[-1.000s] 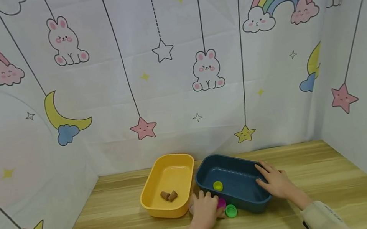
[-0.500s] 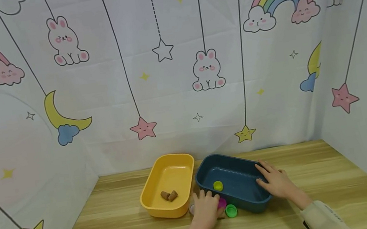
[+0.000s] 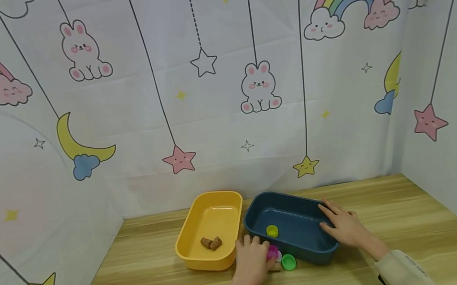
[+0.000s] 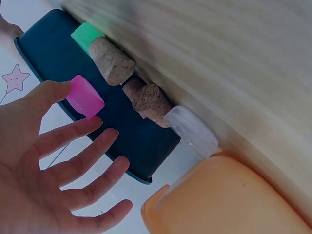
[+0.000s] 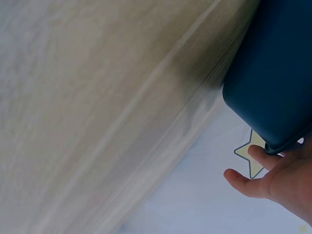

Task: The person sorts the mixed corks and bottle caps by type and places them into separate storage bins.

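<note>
My left hand [image 3: 249,261] pinches a magenta bottle cap [image 4: 86,97] between thumb and index finger, the other fingers spread. Below the cap in the left wrist view lie several brown corks [image 4: 111,61], a green cap [image 4: 86,35] and a clear cap [image 4: 192,131], in front of the dark blue bin [image 3: 296,217]. In the head view this hand covers most of the corks. A yellow cap [image 3: 272,231] lies inside the blue bin. My right hand [image 3: 345,227] rests on that bin's right rim, fingers spread and nearly straight over the edge.
To the left of the blue bin stands a yellow bin [image 3: 216,216] with brown corks [image 3: 211,243] in it. Both bins are on a wood-grain table [image 3: 141,269]. White cloth walls [image 3: 207,116] printed with rabbits and stars enclose the back and sides.
My left hand has shifted slightly left with the magenta cap, and a pale cap now shows beside it. The pale cap left of the hand is now hidden. My right hand stays put.
</note>
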Available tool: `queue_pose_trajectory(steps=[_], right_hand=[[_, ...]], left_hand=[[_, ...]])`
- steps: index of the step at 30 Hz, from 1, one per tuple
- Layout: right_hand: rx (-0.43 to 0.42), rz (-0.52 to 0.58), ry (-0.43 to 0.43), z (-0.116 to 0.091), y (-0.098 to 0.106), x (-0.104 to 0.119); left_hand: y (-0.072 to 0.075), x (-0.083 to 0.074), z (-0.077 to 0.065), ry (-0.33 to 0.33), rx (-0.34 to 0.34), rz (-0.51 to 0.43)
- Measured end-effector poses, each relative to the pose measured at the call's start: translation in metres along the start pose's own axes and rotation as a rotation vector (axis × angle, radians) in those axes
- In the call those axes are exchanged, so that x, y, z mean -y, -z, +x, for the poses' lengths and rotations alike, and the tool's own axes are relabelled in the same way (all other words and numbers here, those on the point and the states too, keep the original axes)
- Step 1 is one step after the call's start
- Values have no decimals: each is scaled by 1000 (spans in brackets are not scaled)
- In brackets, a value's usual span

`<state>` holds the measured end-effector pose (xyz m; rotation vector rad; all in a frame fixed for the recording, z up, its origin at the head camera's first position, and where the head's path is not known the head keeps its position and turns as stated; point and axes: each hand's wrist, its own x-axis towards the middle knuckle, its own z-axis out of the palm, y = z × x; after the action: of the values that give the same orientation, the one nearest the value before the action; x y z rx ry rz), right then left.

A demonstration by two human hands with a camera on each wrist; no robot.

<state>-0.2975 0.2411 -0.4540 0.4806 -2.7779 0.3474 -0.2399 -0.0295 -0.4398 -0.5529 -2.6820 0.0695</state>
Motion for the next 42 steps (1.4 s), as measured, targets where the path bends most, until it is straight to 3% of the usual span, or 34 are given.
queue_pose_trajectory(steps=[7,14,19,30,42], right_hand=[[1,-1,1,0,0,0],[10,1,-6,0,0,0],[20,-2,-6,0,0,0],[22,0,-11,-1,2,2],[19,4,-12,0,3,2]], left_hand=[[14,5,0,14,-11,-35],[24,14,9,20,-105,-39],[27,18,18,39,-130,-19],[24,11,43,29,-92,-39],[13,-7,58,-1,-42,-19]])
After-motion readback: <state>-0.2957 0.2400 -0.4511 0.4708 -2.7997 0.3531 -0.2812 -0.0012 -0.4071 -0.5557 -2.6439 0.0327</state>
